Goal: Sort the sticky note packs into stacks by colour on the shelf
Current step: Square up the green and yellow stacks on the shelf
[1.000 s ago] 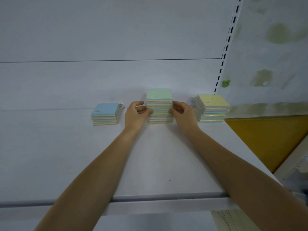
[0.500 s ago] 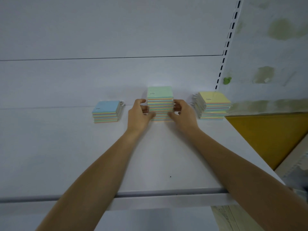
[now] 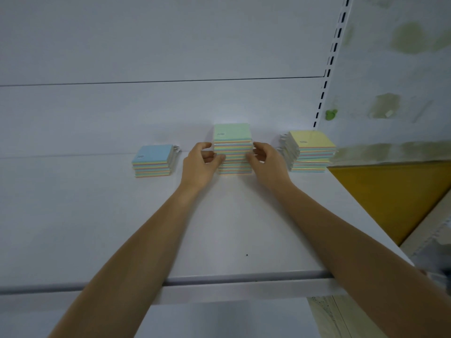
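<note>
A white shelf [image 3: 97,228] with a grey rounded front lip [image 3: 244,276] carries three stacks of sticky note packs in a row near its back. The blue-topped stack [image 3: 152,162] on the left is the lowest, the green-topped stack [image 3: 233,135] in the middle is the tallest, and the yellow-topped stack [image 3: 311,150] stands close to the right edge. The stacks stand apart, their sides striped in several colours. A small dark speck [image 3: 247,254] lies nearer the front
</note>
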